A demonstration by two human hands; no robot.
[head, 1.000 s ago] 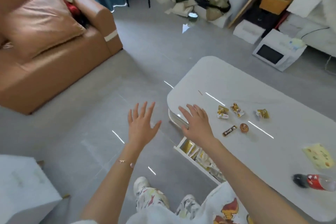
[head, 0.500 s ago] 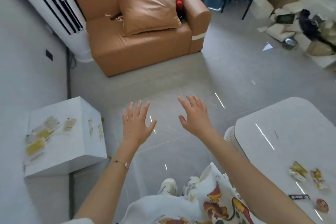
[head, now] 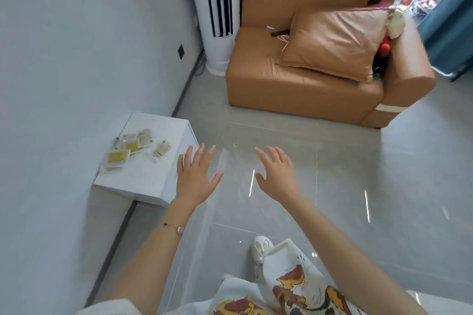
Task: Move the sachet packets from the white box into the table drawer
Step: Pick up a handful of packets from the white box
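While the sachet packets are lying in a loose heap on the flat top of the white box, toward its far left corner beside the wall, no packet is being held. Item, heap: running slantwise, from a larger yellow packet at the near left to smaller pale ones farther back; one stray sachet is lying apart on the right, nearest the hands. Item, left hand: hovering with fingers straight and spread, grasping nothing, its fingertips showing over the box's right edge; the stray sachet is sitting just left of and beyond those fingertips, the heap farther left. Item, right hand: likewise splayed and empty, hanging over the floor, well apart from the box. Judgement: the left hand is standing nearer, so the reach is probably going leftward and forward. Table drawer: not in view.
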